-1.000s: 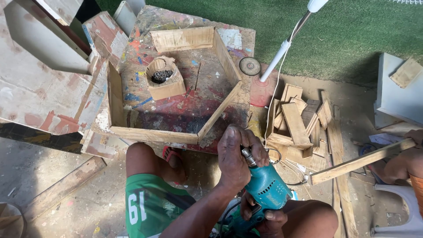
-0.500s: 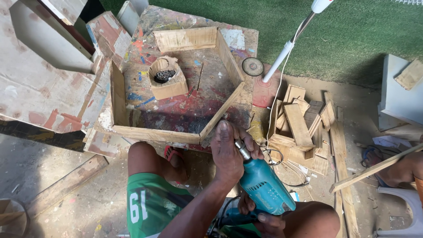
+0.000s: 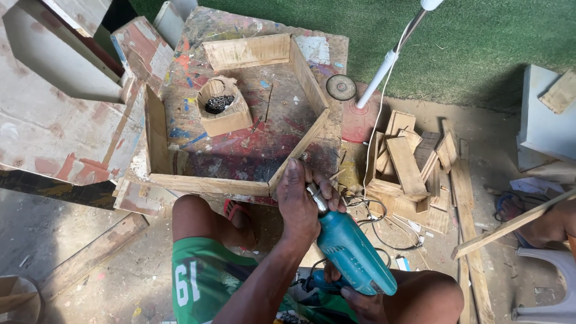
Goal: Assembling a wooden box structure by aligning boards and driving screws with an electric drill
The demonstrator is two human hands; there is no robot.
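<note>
Floor: bare concrete [image 3: 72, 240], dusty.
Far edge: green turf [image 3: 468, 42].
Furniture: paint-stained table [image 3: 252, 18]; white chair [image 3: 546, 300] at right.
Light: bright daylight.

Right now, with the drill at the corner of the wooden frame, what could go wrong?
1. The left hand grips the frame corner right beside the drill chuck; a slip could hurt the fingers.
2. The loose cord on the floor near the teal drill could snag.
3. The frame's corner may shift, since only a hand steadies it.
</note>
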